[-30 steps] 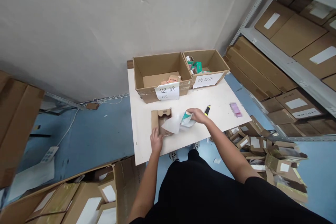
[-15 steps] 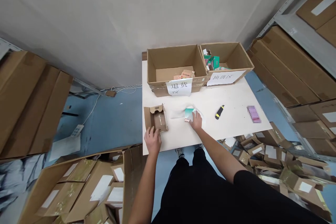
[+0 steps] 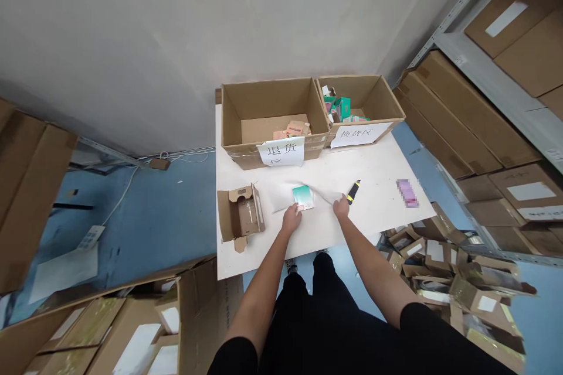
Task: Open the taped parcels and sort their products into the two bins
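Observation:
A small green-and-white box [image 3: 303, 195] lies on a sheet of thin white wrapping [image 3: 281, 194] in the middle of the white table. My left hand [image 3: 291, 218] has its fingers closed at the box's lower left edge. To the right, my right hand [image 3: 341, 208] pinches the far end of the wrapping, which is pulled up and outward. A yellow-and-black box cutter [image 3: 353, 192] lies just beyond that hand, apart from it. Left of the wrapping stands an opened small cardboard box [image 3: 247, 214] with its flaps up.
Two large cartons with paper signs stand at the table's back: the left carton [image 3: 240, 155] holds several small orange boxes, the right carton [image 3: 391, 99] green ones. A blurred pink-purple item [image 3: 407, 193] lies at the right. Heaped cardboard boxes [image 3: 470, 287] and shelves flank the table.
My left hand has gone from the opened cardboard box to the green-and-white box. My right hand has left that box, moving right to the wrapping's edge and drawing it out. The view has shifted.

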